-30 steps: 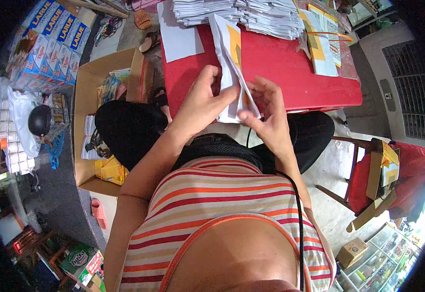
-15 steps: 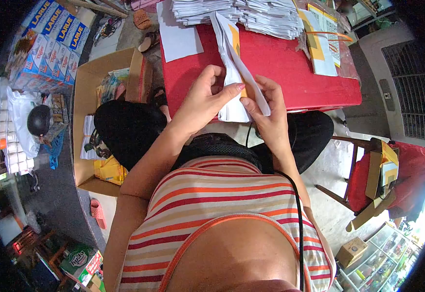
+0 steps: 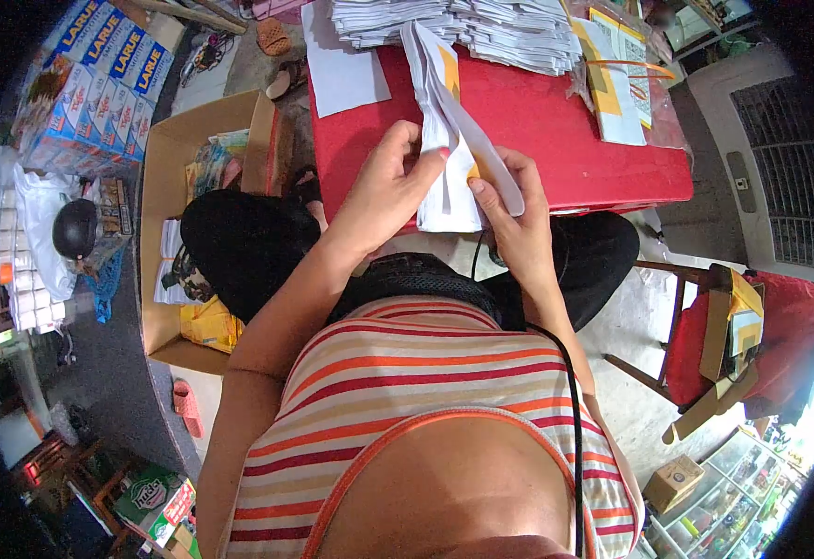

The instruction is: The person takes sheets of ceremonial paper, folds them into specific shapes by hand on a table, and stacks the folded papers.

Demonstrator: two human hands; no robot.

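A bundle of folded white paper (image 3: 449, 200) with yellow patches stands at the near edge of the red table (image 3: 360, 144), its far end reaching the paper stacks. My left hand (image 3: 383, 196) grips the bundle from the left, the thumb lying over its front layers. On the other side my right hand (image 3: 519, 210) pinches a loose outer flap between thumb and fingers, bent away from the rest. Between the flap and the other layers a gap shows, with yellow inside. Behind the bundle are tall stacks of folded white paper (image 3: 519, 42).
A flat white sheet (image 3: 346, 70) lies at the table's left. White-and-yellow papers (image 3: 616, 93) with an orange band rest at the right. An open cardboard box (image 3: 164, 172) holding packets stands left of my legs. A chair with red cloth (image 3: 784, 326) is at right.
The flap in my right hand has opened wider to the right. My left thumb has drawn back to the left across the bundle.
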